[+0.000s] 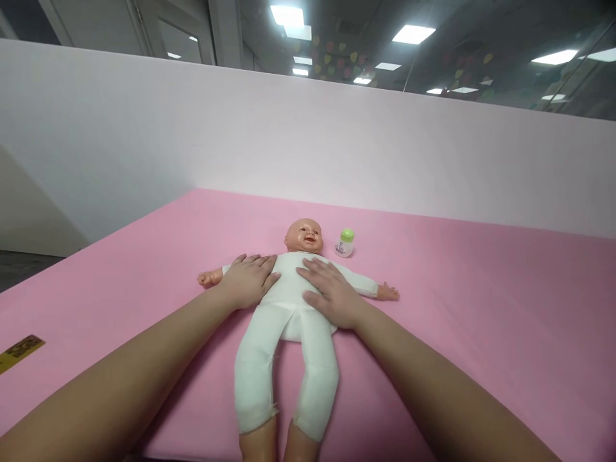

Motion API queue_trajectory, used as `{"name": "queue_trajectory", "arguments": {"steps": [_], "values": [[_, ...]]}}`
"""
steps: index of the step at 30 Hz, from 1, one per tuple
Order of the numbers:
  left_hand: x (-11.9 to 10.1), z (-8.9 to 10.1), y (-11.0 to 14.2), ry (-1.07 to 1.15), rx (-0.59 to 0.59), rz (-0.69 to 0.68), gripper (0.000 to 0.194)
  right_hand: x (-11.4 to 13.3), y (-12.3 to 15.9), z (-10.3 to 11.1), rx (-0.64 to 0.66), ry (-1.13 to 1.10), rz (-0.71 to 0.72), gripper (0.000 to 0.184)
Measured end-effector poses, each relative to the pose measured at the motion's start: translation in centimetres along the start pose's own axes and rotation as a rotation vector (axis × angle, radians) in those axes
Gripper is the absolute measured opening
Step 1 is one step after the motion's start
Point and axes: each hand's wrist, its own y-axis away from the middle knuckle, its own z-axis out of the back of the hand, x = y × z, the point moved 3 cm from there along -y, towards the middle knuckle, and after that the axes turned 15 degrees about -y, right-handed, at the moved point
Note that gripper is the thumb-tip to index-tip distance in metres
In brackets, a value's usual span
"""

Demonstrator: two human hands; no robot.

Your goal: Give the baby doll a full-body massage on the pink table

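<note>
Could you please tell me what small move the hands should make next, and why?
Probably a light stroke down the doll towards its legs: the left hand and right hand both rest open on its torso, and the bottle stands clear beside its head.

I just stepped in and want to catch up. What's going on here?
A person has both bare hands on a baby doll lying face up on a pink surface. The left hand rests on one side of the doll, near its shoulder, and the right hand lies on its chest and belly. Its arms are spread wide. A small bottle with a green cap stands beside its head, untouched.
</note>
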Motion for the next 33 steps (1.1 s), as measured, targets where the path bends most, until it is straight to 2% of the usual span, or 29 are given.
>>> {"name": "queue_trajectory", "arguments": {"steps": [4,7,10,16,20,23,26,30,33], "values": [[0.4,0.2,-0.3,0.028,-0.004,-0.036,0.073,-2.8,0.1,1.3,-0.038,0.120,-0.215,0.071],[0.9,0.4,-0.3,0.020,-0.016,-0.047,0.074,-3.6,0.8,2.1,-0.044,0.170,-0.285,0.073],[2.4,0.3,-0.2,-0.021,-0.021,-0.015,0.072,-4.3,1.7,2.9,-0.045,0.240,-0.350,0.075],[8.6,-0.5,0.1,0.027,0.036,0.237,0.076,-6.5,4.0,6.1,-0.093,0.307,-0.581,0.075],[11.3,-1.0,0.3,0.117,0.052,0.392,0.056,-7.5,5.4,8.5,-0.069,0.168,-0.681,0.059],[11.9,-1.4,0.3,0.211,0.063,0.445,0.052,-8.4,6.1,10.1,-0.109,0.136,-0.757,0.048],[12.2,-1.6,0.5,0.311,-0.003,0.507,0.055,-9.2,6.6,11.2,-0.185,0.147,-0.809,0.039],[12.0,-1.8,0.7,0.563,-0.126,0.560,0.064,-9.7,7.1,11.8,-0.335,0.042,-0.803,0.048],[11.8,-2.3,0.6,0.897,-0.230,0.576,0.083,-10.1,7.3,11.6,-0.434,-0.210,-0.720,0.054]]}}
